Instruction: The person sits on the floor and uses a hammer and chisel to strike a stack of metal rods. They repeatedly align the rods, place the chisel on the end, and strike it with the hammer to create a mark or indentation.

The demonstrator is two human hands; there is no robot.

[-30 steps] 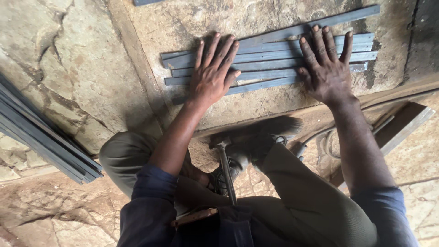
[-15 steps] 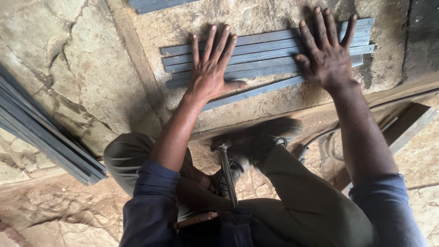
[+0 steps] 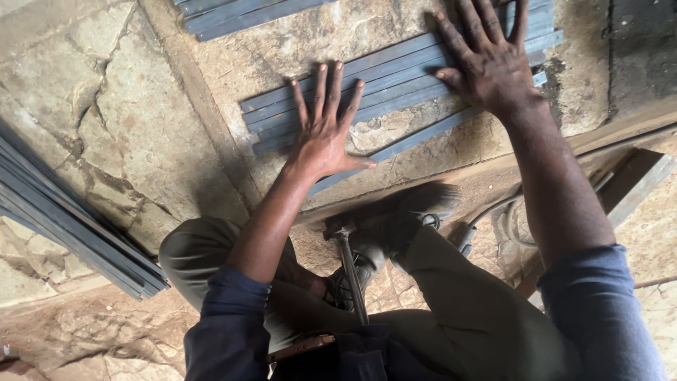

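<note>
**Both palms flat on strip row**

Nearest, the left hand (image 3: 324, 137) lies splayed on the grey metal strips (image 3: 395, 81) at their left end. Farther, the right hand (image 3: 490, 60), equally spread, presses the right end. Strips run left-right across the stone floor (image 3: 120, 134).

Single view only: head-worn camera, looking almost straight down over the wearer's own arms and folded legs to the stone floor (image 3: 106, 127). Close range; forearms fill the frame from the bottom edge upward. Frame is slightly rolled, so the row of grey metal strips (image 3: 395, 85) runs diagonally, rising toward the upper right. Left hand (image 3: 324, 134) sits near frame centre, right hand (image 3: 490, 60) at the top right, fingertips partly cut by the top edge. Stack of grey metal bars (image 3: 63, 226) enters from the left edge. No second view, so no overlap to record.
</note>
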